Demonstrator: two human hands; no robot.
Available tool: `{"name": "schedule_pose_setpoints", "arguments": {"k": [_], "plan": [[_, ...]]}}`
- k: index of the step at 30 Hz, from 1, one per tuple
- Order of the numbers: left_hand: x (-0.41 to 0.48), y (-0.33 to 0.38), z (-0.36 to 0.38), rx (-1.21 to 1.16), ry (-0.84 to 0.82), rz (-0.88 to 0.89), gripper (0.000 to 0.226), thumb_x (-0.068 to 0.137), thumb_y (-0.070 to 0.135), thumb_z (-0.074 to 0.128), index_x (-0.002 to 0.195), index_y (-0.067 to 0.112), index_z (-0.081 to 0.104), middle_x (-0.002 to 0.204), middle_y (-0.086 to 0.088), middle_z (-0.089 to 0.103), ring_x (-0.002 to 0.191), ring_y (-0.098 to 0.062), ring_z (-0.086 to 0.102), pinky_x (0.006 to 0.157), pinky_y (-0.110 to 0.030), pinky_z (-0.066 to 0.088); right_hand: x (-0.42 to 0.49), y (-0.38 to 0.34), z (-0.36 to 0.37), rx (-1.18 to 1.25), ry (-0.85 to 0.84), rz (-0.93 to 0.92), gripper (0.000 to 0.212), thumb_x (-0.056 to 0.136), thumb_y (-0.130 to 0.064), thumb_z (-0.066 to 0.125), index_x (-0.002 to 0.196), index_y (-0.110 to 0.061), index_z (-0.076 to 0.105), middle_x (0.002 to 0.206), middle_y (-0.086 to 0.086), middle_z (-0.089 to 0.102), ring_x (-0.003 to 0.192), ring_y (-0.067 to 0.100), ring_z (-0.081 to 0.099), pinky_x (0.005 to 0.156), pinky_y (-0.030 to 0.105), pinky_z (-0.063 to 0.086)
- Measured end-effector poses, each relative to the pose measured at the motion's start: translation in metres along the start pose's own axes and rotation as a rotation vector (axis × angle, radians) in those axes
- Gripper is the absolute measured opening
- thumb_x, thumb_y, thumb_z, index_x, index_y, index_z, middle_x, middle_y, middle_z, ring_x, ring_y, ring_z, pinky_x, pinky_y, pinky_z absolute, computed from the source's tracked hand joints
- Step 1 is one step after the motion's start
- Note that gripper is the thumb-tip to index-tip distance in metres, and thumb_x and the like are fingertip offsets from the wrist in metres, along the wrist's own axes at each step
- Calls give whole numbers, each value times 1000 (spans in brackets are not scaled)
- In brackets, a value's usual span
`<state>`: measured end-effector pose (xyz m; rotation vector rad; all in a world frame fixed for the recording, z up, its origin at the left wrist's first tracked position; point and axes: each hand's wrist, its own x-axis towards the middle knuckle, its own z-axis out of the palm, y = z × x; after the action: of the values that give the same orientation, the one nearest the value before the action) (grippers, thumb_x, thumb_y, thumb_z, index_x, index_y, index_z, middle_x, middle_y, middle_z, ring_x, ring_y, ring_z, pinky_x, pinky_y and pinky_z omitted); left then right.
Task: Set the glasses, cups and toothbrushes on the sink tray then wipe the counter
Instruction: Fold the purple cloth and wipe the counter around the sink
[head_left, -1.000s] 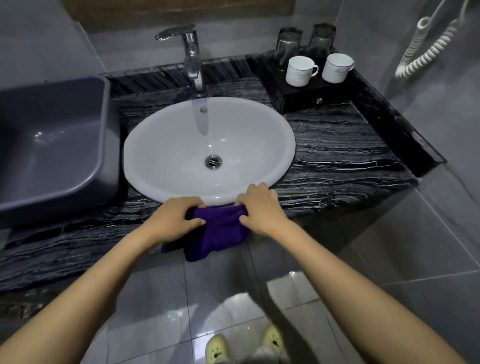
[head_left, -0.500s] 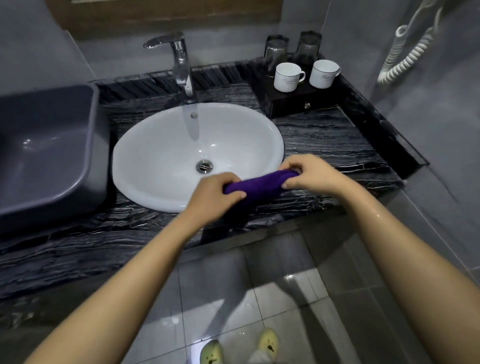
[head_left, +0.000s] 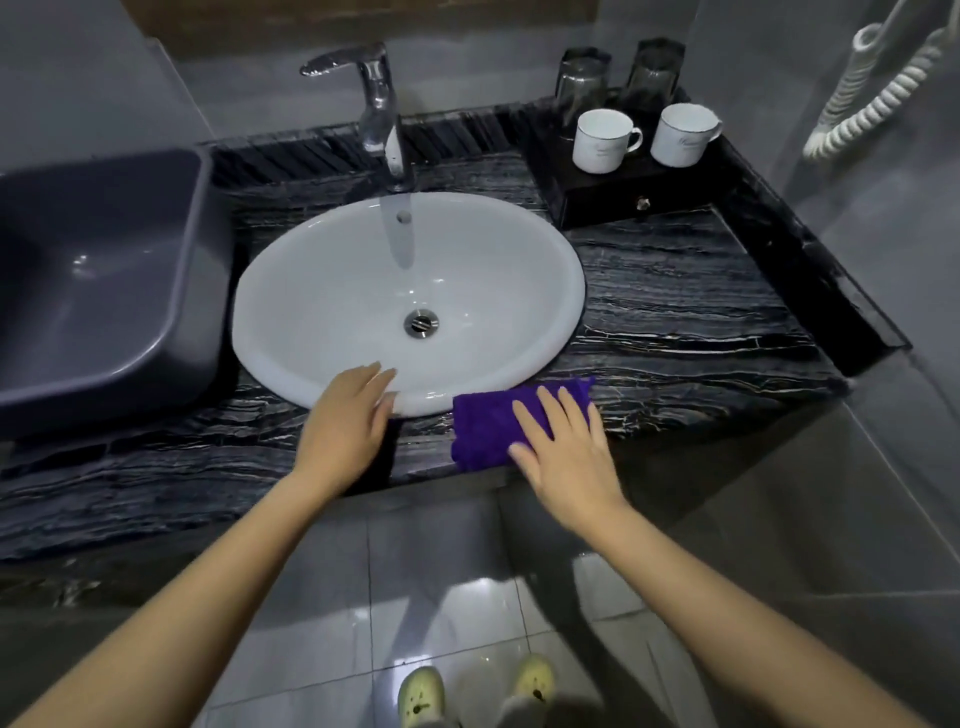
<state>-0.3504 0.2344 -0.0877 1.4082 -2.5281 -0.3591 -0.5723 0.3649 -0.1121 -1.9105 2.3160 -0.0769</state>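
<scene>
A folded purple cloth (head_left: 488, 426) lies on the black marble counter (head_left: 685, 312) at its front edge, just right of the white basin (head_left: 332, 291). My right hand (head_left: 563, 449) rests flat on the cloth with fingers spread. My left hand (head_left: 348, 423) lies open on the basin's front rim and holds nothing. At the back right a black tray (head_left: 618, 197) carries two white cups (head_left: 602, 140) (head_left: 680, 134) and two dark glasses (head_left: 581, 83) (head_left: 653, 70) turned upside down. No toothbrushes are visible.
A chrome faucet (head_left: 379, 114) stands behind the basin. A grey plastic tub (head_left: 104, 280) sits on the counter at the left. A white coiled cord (head_left: 878, 93) hangs on the right wall. Grey floor tiles and my yellow slippers (head_left: 475, 686) are below.
Both hands held the cloth in the air, rolled between them. Now it lies flat on the counter under my right hand, and my left hand has let go and moved to the basin rim.
</scene>
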Motion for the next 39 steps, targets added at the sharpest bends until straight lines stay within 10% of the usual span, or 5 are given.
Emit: {"name": "schedule_pose_setpoints", "arguments": {"k": [16, 23, 29, 36, 39], "plan": [[-10, -43, -6, -150, -307, -8, 70, 87, 53, 18, 147, 17, 25, 159, -3, 15, 148, -18, 4, 118, -33, -1, -1, -123, 9, -40, -106, 4, 66, 84, -52, 29, 127, -14, 60, 131, 17, 60, 125, 40, 53, 99, 61, 43], [-47, -75, -25, -255, -213, 45, 57, 89, 37, 37, 140, 12, 41, 151, -8, 35, 143, -21, 25, 115, -25, 14, 3, -165, 14, -35, -132, -28, 67, 85, -51, 25, 129, -14, 59, 132, 16, 60, 125, 39, 53, 99, 59, 44], [-89, -118, -43, -186, -69, -96, 35, 87, 10, 56, 121, 13, 62, 130, -6, 59, 125, -22, 47, 110, -36, 34, 15, -230, 21, -7, -154, -243, 69, 91, -52, 10, 151, -18, 19, 159, 13, 18, 147, 36, 14, 118, 55, 12], [-126, -181, -66, -76, -57, -180, 50, 84, 45, 43, 120, 18, 63, 134, -2, 57, 127, -22, 46, 105, -43, 41, 30, -308, 18, 21, -208, -178, 61, 85, -51, 38, 130, -15, 58, 136, 15, 57, 126, 37, 52, 100, 55, 43], [-134, -197, -70, -54, -89, -198, 59, 80, 53, 35, 123, 21, 61, 134, 1, 57, 127, -20, 45, 104, -43, 41, 38, -315, 20, 142, -211, -276, 61, 95, -45, 37, 148, -16, 29, 158, 14, 23, 147, 33, 17, 118, 51, 13]]}}
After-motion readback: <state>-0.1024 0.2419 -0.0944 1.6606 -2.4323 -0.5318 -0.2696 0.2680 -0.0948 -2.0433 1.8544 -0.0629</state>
